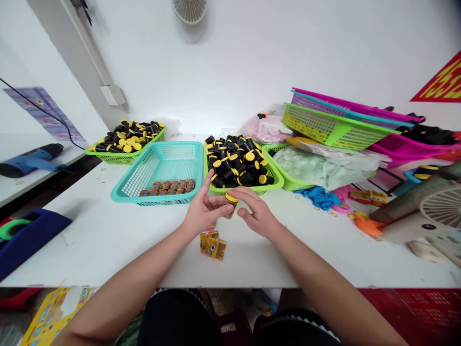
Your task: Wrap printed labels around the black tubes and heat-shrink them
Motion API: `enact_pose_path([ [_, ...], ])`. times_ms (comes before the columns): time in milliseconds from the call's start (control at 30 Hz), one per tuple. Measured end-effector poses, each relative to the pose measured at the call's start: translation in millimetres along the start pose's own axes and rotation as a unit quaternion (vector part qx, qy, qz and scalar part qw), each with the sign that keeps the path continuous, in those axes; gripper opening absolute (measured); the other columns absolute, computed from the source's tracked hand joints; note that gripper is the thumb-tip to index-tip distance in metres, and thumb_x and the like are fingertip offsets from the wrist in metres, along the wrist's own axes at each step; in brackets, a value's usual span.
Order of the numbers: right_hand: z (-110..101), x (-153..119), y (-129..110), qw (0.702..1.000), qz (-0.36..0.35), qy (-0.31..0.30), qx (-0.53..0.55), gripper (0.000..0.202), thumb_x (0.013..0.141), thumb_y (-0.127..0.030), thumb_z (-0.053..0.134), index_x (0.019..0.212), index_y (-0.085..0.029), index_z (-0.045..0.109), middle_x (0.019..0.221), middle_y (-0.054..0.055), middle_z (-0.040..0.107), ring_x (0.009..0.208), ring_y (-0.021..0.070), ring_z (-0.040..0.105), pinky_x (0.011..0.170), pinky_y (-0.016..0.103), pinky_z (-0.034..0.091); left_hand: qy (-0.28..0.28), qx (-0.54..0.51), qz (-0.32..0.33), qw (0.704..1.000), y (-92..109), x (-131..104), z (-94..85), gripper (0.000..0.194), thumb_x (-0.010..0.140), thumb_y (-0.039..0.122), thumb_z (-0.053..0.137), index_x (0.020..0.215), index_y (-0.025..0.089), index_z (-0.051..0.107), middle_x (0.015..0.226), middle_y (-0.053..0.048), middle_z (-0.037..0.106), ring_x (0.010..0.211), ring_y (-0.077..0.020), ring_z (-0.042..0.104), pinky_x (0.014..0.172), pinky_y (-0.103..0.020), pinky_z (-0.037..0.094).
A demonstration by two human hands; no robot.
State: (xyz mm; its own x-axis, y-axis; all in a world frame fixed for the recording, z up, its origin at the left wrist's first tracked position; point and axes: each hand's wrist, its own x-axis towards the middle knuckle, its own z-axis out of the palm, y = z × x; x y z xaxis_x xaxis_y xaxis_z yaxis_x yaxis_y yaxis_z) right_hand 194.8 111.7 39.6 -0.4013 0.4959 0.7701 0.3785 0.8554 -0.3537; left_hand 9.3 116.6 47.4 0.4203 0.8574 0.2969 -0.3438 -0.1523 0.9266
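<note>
A small yellow-capped canister (231, 198) with a printed wrap is pinched in my left hand (202, 207), between thumb and fingers. My right hand (256, 211) touches its cap with the fingertips, the thumb held apart. Below my hands, several yellow printed labels (213, 244) lie on the white table (252, 264). Behind them a green basket (279, 181) is heaped with black canisters with yellow caps. Left of it, a turquoise basket (124, 185) holds rows of wrapped canisters (174, 185) at its near end.
Another green basket (126, 158) of canisters stands at the back left. A blue tape dispenser (39, 230) and a blue heat gun (30, 160) are at the left. Stacked baskets (338, 126), plastic bags (309, 166) and a fan (425, 216) fill the right.
</note>
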Motion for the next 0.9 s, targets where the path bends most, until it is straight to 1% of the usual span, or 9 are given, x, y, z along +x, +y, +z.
enact_pose_path([
  [100,5.9,0.2,-5.9,0.994,-0.032,0.056,-0.09,0.059,0.087,-0.035,0.066,0.14,-0.023,0.042,0.123,0.014,0.058,0.118,0.0265,0.055,0.101,0.047,0.047,0.032,0.002,0.002,0.999,2.6,1.9,-1.2,0.107,0.072,0.019,0.081,0.153,0.025,0.012,0.092,-0.001,0.068,0.076,-0.0091,0.063,0.072,-0.022,0.051],
  [200,14.3,-2.6,-10.6,0.986,-0.059,0.097,-0.121,0.062,0.081,-0.018,0.065,0.138,-0.025,0.042,0.116,0.011,0.058,0.111,0.0245,0.058,0.093,0.043,0.052,0.014,0.001,-0.01,1.0,4.2,1.3,0.8,0.085,0.071,0.02,0.08,0.139,0.025,0.03,0.096,0.0,0.063,0.077,-0.0085,0.061,0.067,-0.02,0.05],
  [300,20.1,-5.2,-14.3,0.988,-0.076,0.083,-0.108,0.063,0.079,-0.018,0.064,0.138,-0.025,0.042,0.114,0.011,0.06,0.108,0.0247,0.059,0.089,0.042,0.053,-0.064,-0.006,-0.069,0.996,5.5,-2.1,5.5,0.076,0.078,0.026,0.073,0.134,0.025,0.022,0.085,0.002,0.063,0.072,-0.0104,0.061,0.061,-0.021,0.048],
  [367,22.3,-5.0,-16.7,0.989,-0.078,0.073,-0.106,0.062,0.08,-0.018,0.063,0.137,-0.023,0.042,0.114,0.012,0.06,0.108,0.0255,0.059,0.089,0.043,0.053,-0.089,0.006,-0.111,0.99,5.3,-4.3,8.3,0.077,0.082,0.027,0.067,0.137,0.024,0.013,0.073,0.004,0.062,0.067,-0.0117,0.062,0.06,-0.022,0.048],
  [500,22.9,-1.3,-18.5,0.985,-0.091,0.058,-0.135,0.055,0.083,-0.024,0.066,0.133,-0.02,0.045,0.11,0.013,0.061,0.107,0.0265,0.059,0.089,0.045,0.053,-0.041,0.053,-0.098,0.993,-1.9,-6.6,10.6,0.084,0.082,0.021,0.062,0.143,0.022,0.004,0.06,0.01,0.055,0.048,-0.0081,0.053,0.051,-0.018,0.041],
  [633,19.9,1.8,-14.3,0.979,-0.115,0.043,-0.164,0.047,0.085,-0.029,0.066,0.128,-0.02,0.05,0.106,0.012,0.064,0.104,0.0269,0.059,0.092,0.046,0.052,0.02,0.092,-0.07,0.993,-12.3,-8.2,10.5,0.091,0.08,0.017,0.063,0.145,0.022,0.0,0.061,0.01,0.053,0.049,-0.0084,0.053,0.049,-0.017,0.038],
  [700,18.5,2.7,-12.8,0.98,-0.123,0.042,-0.148,0.047,0.085,-0.027,0.066,0.128,-0.021,0.05,0.106,0.01,0.065,0.104,0.0259,0.06,0.093,0.046,0.051,0.007,0.079,-0.067,0.995,-13.4,-8.9,10.0,0.093,0.081,0.02,0.064,0.146,0.022,-0.002,0.062,0.01,0.054,0.051,-0.0089,0.054,0.05,-0.018,0.039],
  [833,17.1,4.5,-14.9,0.986,-0.125,0.047,-0.105,0.05,0.082,-0.024,0.065,0.129,-0.02,0.049,0.107,0.011,0.067,0.105,0.0254,0.061,0.095,0.047,0.05,-0.059,0.006,-0.068,0.996,-7.9,-9.1,8.6,0.091,0.084,0.031,0.065,0.147,0.02,0.0,0.061,0.008,0.057,0.055,-0.0097,0.056,0.053,-0.019,0.04],
  [900,16.6,4.9,-16.9,0.985,-0.124,0.044,-0.11,0.049,0.082,-0.024,0.063,0.129,-0.02,0.049,0.107,0.011,0.067,0.104,0.0256,0.061,0.094,0.046,0.049,-0.064,-0.01,-0.075,0.995,-5.6,-8.6,9.1,0.09,0.083,0.03,0.065,0.147,0.019,0.003,0.06,0.008,0.057,0.055,-0.0096,0.056,0.053,-0.019,0.041],
])
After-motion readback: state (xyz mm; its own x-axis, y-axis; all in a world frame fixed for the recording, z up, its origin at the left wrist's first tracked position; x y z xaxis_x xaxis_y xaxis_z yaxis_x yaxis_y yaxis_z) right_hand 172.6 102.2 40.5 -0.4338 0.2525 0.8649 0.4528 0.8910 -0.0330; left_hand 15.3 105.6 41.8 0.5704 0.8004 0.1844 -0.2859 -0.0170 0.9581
